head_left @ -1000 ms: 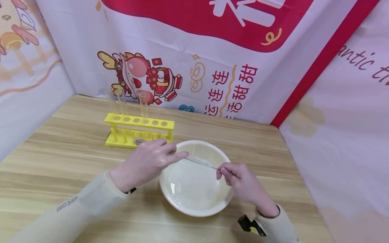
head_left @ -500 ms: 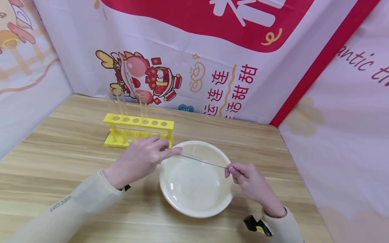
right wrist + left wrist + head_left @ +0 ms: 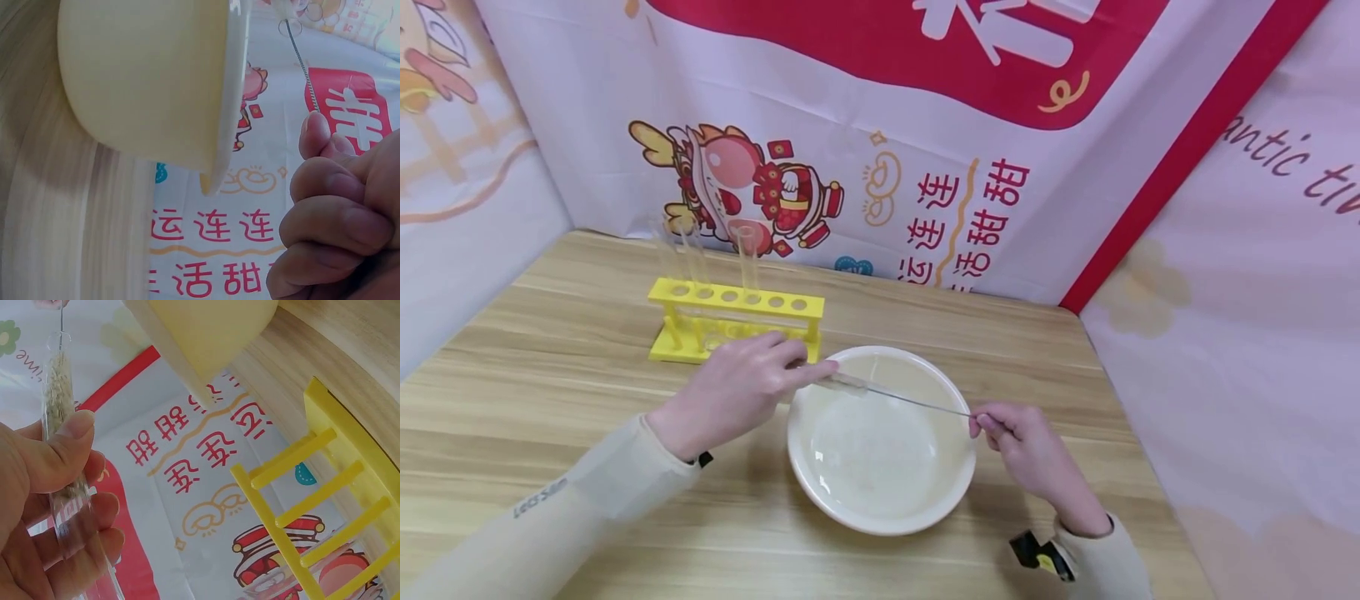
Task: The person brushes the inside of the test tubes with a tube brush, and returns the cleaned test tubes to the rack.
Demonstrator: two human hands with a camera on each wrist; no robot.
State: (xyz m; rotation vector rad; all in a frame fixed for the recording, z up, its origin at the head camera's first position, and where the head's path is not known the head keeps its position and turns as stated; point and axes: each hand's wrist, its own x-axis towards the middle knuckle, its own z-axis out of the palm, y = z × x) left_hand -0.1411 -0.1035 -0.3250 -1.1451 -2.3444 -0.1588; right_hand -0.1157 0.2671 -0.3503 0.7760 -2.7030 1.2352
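My left hand (image 3: 737, 387) grips a clear glass test tube (image 3: 848, 382), tilted over the left part of a cream basin (image 3: 880, 526). Inside the tube, the left wrist view shows the pale bristles (image 3: 59, 390) of a test tube brush, between the thumb and the tube's mouth. From that mouth the brush's thin metal wire (image 3: 917, 402) runs across to my right hand (image 3: 1026, 446). My right hand pinches the wire's end near the basin's right rim; in the right wrist view its other fingers are curled. Part of the tube is hidden behind the left fingers in the head view.
A yellow test tube rack (image 3: 737, 298) with several holes stands behind my left hand, holding 3 upright clear test tubes (image 3: 748, 258). The wooden table (image 3: 1000, 358) meets printed cloth walls at the back and sides.
My hands have moved apart, the right one rightward and the left one slightly left with the tube. More of the brush's wire shows outside the tube's mouth.
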